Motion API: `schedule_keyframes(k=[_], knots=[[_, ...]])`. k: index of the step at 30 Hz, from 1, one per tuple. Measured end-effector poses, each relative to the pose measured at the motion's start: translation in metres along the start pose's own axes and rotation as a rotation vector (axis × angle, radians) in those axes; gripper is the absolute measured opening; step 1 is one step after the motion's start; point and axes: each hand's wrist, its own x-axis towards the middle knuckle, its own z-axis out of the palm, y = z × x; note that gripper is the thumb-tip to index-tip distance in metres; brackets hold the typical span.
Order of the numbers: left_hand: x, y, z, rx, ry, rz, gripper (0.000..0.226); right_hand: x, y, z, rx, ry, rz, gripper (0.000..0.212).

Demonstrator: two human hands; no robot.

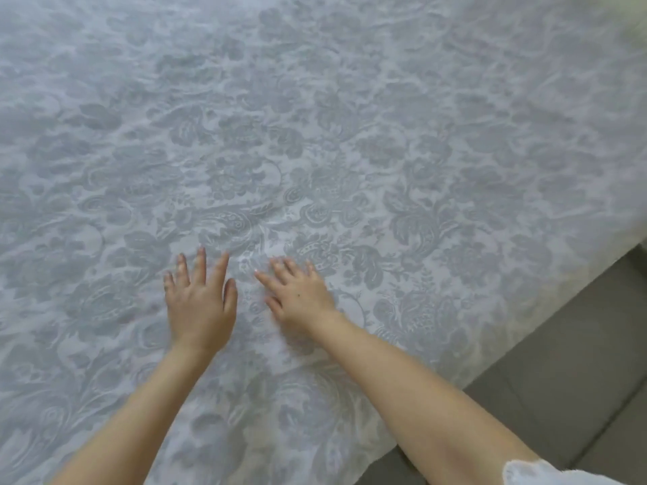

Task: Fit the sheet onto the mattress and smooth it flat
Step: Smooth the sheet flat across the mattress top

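Observation:
A pale blue-grey sheet (315, 117) with a floral damask pattern covers the mattress and fills most of the head view. My left hand (199, 302) lies palm down on it with fingers spread and straight. Close beside it, my right hand (299, 295) also presses flat on the fabric, fingers extended and angled to the upper left. Small wrinkles run through the cloth just beyond my fingertips and across the far part of the sheet. The mattress itself is hidden under the sheet.
The bed's edge runs diagonally at the lower right, where the sheet hangs down. Beyond it lies a grey tiled floor (567, 372). A bit of white sleeve (539, 472) shows at the bottom right.

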Motion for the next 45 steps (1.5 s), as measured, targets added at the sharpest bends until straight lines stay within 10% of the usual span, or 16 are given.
schedule_keyframes(k=[3,10,16,21,28,34,38,45], knots=[[0.006,0.055,0.052,0.157,-0.160,0.184,0.066,-0.030,0.082,0.018,-0.134,-0.014,0.002,0.054],[-0.050,0.199,0.098,0.115,-0.327,0.617,0.044,-0.228,0.321,0.022,0.066,-0.090,0.863,0.058],[0.082,0.332,0.068,-0.073,-0.049,0.133,0.044,-0.130,0.392,-0.072,0.113,0.486,0.538,0.043],[0.132,0.413,0.115,0.151,-0.370,0.059,0.058,-0.072,0.439,-0.068,-0.107,-0.108,0.092,0.053],[0.094,0.456,0.135,-0.104,-0.240,0.523,0.037,-0.213,0.637,-0.039,0.054,-0.042,1.009,0.055],[0.287,0.512,0.105,-0.077,0.047,0.045,0.048,-0.077,0.642,-0.108,0.149,0.372,0.615,0.057],[0.414,0.567,0.117,0.103,-0.073,-0.064,0.058,0.033,0.654,-0.124,0.083,0.217,0.191,0.057],[0.346,0.682,0.224,0.252,-0.180,0.530,0.057,-0.075,0.761,-0.048,0.050,0.332,0.718,0.058]])
